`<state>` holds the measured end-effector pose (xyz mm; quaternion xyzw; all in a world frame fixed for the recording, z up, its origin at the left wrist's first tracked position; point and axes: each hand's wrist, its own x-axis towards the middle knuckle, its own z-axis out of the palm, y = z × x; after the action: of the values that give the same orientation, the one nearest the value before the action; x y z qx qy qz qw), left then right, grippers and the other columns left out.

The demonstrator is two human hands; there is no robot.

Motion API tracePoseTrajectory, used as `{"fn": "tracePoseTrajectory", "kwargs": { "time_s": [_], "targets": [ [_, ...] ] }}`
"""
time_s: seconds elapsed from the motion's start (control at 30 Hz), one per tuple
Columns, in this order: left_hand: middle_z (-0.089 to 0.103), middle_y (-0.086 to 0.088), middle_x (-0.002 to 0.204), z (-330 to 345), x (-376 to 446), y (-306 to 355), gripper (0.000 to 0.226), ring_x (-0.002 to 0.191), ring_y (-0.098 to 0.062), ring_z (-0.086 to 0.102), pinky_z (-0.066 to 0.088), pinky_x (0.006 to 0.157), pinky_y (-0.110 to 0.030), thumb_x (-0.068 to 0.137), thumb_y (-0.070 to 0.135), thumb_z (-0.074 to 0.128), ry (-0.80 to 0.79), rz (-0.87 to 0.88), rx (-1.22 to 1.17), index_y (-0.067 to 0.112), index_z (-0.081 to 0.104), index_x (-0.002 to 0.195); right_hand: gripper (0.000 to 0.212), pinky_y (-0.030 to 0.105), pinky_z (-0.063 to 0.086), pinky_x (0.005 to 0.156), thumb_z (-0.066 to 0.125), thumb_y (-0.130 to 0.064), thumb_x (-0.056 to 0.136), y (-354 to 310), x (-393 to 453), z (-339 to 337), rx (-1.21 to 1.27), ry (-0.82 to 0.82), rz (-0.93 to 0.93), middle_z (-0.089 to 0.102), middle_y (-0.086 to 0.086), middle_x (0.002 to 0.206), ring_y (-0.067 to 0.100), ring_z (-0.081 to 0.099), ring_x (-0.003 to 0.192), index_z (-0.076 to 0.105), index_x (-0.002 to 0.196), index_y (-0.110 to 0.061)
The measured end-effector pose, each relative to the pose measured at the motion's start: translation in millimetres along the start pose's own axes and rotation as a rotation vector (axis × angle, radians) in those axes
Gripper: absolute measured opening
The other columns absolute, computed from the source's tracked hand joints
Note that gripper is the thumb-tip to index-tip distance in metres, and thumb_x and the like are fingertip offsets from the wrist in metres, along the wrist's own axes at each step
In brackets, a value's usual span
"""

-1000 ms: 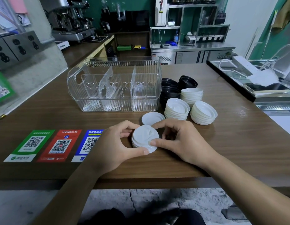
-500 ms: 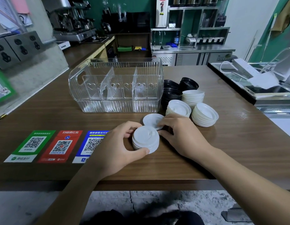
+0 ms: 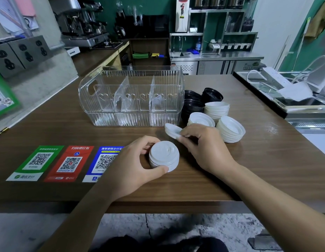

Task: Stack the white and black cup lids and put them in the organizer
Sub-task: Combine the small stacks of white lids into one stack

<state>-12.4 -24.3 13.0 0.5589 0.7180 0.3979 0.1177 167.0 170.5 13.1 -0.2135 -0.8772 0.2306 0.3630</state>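
The left hand [image 3: 132, 168] cups a short stack of white lids [image 3: 164, 156], seemingly to steady it for the next one; just beyond that stack, the right hand [image 3: 203, 146] pinches a single white lid [image 3: 171, 130], tilted off the table [image 3: 267, 170]; further beyond the stack stands the clear organizer [image 3: 130, 99], its compartments bare; left of the stack lie QR stickers [image 3: 67, 163], the red headed 扫码领红包.

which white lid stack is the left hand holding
The near stack, dome side up at the table's front edge, gripped by the left hand. The three other white stacks sit rim-up beside the organizer, untouched.
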Motion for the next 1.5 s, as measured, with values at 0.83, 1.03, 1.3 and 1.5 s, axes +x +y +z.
{"fn": "tracePoseTrajectory", "kwargs": {
  "time_s": [0.83, 1.03, 1.3, 1.5],
  "targets": [
    [0.063, 0.006, 0.146, 5, 32, 1, 0.083, 0.124, -0.023, 0.070, 0.064, 0.091, -0.040, 0.083, 0.024, 0.103, 0.313, 0.238, -0.150, 0.021, 0.065, 0.156, 0.038, 0.027, 0.054, 0.077, 0.085, -0.009, 0.097, -25, -8, -15, 0.705, 0.001, 0.179, 0.081, 0.014, 0.093, 0.020, 0.066, 0.072, 0.076, 0.133, -0.017],
    [0.070, 0.008, 0.129, 4, 21, -6, 0.074, 0.109, -0.026, 0.068, 0.059, 0.089, -0.046, 0.080, 0.048, 0.102, 0.230, 0.192, -0.181, 0.034, 0.073, 0.147, 0.060, 0.027, 0.054, 0.085, 0.087, -0.005, 0.094, -24, -18, -14, 0.635, -0.145, 0.031, 0.077, -0.017, 0.100, 0.011, 0.067, 0.083, 0.067, 0.149, -0.016],
    [0.071, 0.016, 0.137, 2, 16, -11, 0.077, 0.129, -0.021, 0.065, 0.050, 0.101, -0.030, 0.083, 0.067, 0.088, 0.124, 0.168, -0.109, 0.031, 0.073, 0.150, 0.054, 0.021, 0.046, 0.097, 0.089, -0.037, 0.090, -23, -24, -22, 0.369, -0.161, -0.004, 0.074, -0.027, 0.124, 0.015, 0.063, 0.107, 0.073, 0.141, -0.032],
    [0.070, 0.027, 0.127, 5, 15, -13, 0.083, 0.129, -0.013, 0.062, 0.048, 0.107, -0.026, 0.080, 0.078, 0.083, 0.130, 0.143, -0.026, 0.036, 0.071, 0.151, 0.046, 0.031, 0.054, 0.109, 0.089, -0.039, 0.093, -18, -27, -18, 0.301, -0.180, 0.037, 0.077, -0.024, 0.126, 0.008, 0.071, 0.122, 0.077, 0.137, -0.031]
  ]
}}
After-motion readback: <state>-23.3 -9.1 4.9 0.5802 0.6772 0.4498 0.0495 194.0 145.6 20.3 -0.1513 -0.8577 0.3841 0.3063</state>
